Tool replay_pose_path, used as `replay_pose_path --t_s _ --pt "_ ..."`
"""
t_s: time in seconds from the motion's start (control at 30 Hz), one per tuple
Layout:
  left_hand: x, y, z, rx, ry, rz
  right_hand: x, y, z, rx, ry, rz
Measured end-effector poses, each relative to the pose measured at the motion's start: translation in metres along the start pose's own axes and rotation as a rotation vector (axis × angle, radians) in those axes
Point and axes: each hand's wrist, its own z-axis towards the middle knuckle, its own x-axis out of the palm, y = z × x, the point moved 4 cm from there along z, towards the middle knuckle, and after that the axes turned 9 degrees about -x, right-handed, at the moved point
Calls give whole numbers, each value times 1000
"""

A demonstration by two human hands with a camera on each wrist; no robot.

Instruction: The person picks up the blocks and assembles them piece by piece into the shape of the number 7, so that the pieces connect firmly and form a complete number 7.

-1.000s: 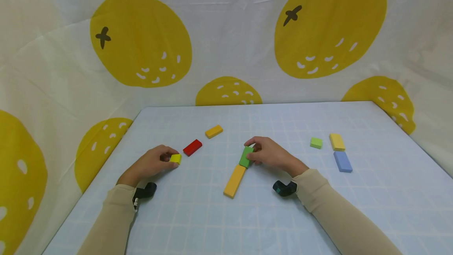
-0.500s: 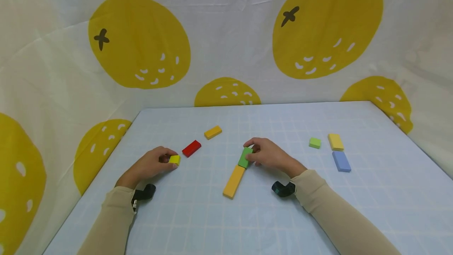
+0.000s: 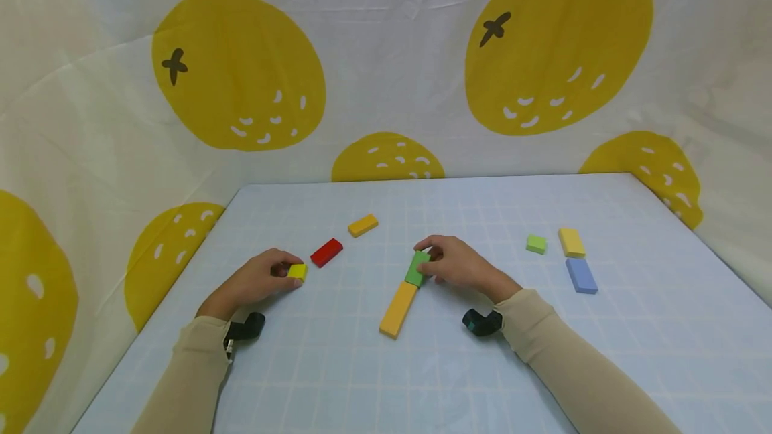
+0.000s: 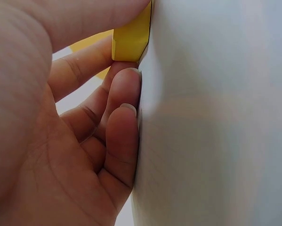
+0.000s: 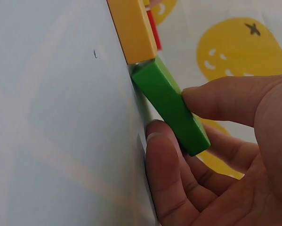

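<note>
My left hand (image 3: 262, 278) pinches a small yellow block (image 3: 297, 272) between thumb and fingers, low at the table. In the left wrist view the curled fingertips rest along the tabletop beside that yellow block (image 4: 131, 40). Near the middle, my right hand (image 3: 460, 263) holds a green block (image 3: 417, 268) by its sides. One end of it meets the far end of a long orange block (image 3: 398, 310) lying on the table. The right wrist view has the green block (image 5: 171, 108) tilted, its outer end raised off the table, its other end against the orange block (image 5: 133, 30).
A red block (image 3: 326, 253) lies just beyond the left hand, and an orange-yellow block (image 3: 363, 225) farther back. To the right are a light green block (image 3: 536, 244), a pale yellow block (image 3: 571, 242) and a blue block (image 3: 582, 275). A patterned cloth (image 3: 398, 72) hangs behind the table.
Both hands keep their places on the blocks. The whole view shifts very slightly; no block has visibly moved on the table.
</note>
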Motion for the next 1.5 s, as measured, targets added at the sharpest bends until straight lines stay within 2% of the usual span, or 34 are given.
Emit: replay_pose_path --t_s 0.5,1.0,1.5 --pt "-1 -2 -1 1 -3 -7 1 2 -1 -18 2 -28" --pt "-2 -3 0 3 3 -20 1 2 -1 1 -14 -41" --pt "-1 0 1 19 -3 -17 3 3 0 -25 -14 -50"
